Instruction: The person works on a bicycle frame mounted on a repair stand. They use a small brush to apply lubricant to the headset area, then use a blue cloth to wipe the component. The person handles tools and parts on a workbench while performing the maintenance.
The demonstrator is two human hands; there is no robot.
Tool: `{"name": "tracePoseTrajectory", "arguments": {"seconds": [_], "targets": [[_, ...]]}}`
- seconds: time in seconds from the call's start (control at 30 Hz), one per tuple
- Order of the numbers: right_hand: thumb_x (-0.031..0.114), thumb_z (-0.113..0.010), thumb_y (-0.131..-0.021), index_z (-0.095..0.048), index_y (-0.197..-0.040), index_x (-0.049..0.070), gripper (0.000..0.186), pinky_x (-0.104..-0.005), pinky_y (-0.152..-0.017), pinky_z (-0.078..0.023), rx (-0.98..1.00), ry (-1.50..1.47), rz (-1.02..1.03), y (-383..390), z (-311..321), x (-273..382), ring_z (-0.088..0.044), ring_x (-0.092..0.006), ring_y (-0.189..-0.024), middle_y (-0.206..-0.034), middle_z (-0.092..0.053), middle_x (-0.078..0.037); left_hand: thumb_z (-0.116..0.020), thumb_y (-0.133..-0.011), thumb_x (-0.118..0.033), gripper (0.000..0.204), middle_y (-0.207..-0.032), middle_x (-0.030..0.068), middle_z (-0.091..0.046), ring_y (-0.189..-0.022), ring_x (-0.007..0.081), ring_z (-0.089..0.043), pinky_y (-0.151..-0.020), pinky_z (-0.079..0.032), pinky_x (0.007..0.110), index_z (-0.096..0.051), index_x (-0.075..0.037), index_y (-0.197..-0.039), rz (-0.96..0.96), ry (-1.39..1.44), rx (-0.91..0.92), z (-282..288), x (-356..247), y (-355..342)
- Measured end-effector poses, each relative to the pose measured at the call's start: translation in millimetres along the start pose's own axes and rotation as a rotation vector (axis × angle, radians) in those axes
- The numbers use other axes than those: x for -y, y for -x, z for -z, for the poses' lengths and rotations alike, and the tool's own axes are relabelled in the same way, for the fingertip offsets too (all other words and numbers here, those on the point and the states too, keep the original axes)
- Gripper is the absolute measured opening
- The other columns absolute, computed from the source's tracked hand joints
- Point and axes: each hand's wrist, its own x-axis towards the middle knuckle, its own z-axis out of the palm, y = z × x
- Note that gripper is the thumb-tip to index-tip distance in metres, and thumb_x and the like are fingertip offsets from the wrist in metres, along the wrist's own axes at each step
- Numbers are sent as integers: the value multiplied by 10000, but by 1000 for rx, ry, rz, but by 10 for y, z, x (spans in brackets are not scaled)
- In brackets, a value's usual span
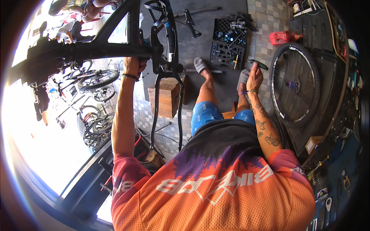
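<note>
A black bike frame [111,50] crosses the upper left, raised off the floor, with its thin forked rear stays [156,111] hanging down. My left hand [132,66] is closed at the underside of its tube, near the pivot; the tube hides part of the fingers. To the right, away from the frame, my right hand [254,80] is closed around a dark green, rounded oblong thing [262,65], its kind unclear. Beyond my feet, an open black tool case [228,54] lies on a dark mat, filled with small blue and metal tools.
A wooden block [166,101] stands below the frame. On the right, a wheel with a tyre [295,84] leans by a dark cabinet [304,136], near a red container [283,37]. Loose crank parts [190,24] lie on the mat. Several bikes [98,80] stand at left; people sit beyond.
</note>
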Motion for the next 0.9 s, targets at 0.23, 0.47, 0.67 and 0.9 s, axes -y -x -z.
{"name": "tracePoseTrajectory", "arguments": {"seconds": [0.23,0.47,0.67,0.9], "targets": [[625,-515,-1029,-716,-1106,-44,703,-454,-846,-498,-31,28,14,-18,115,53,-674,-375,-917,-962,-719,-240,-656,-1011,-488,363,-598,-47,-545,-373,38,-397,-319,-243,185,-655,-151,-876,193,-117,140,74,-204,-186],[643,-512,-1024,-711,-1070,-46,718,-466,-841,-489,-62,-7,15,-81,135,-61,-665,-385,-906,-941,-708,-247,-660,-995,-526,367,-568,-56,-523,-360,32,-379,-315,-227,198,-659,-183,-864,340,-199,239,45,-424,-264],[638,-521,-1022,-711,-1075,-44,709,-464,-847,-487,-92,-30,17,-79,214,-27,-664,-388,-919,-955,-706,-253,-623,-1011,-532,396,-567,-11,-533,-366,78,-439,-322,-269,227,-653,-163,-870,62,-329,-5,-87,-217,23],[632,-530,-1018,-709,-1088,-55,713,-464,-852,-487,-69,34,-18,-133,370,48,-669,-394,-936,-971,-709,-266,-595,-1004,-591,517,-664,37,-631,-463,125,-578,-397,-393,264,-690,-84,-985,-68,-369,40,-8,-232,82]]}}
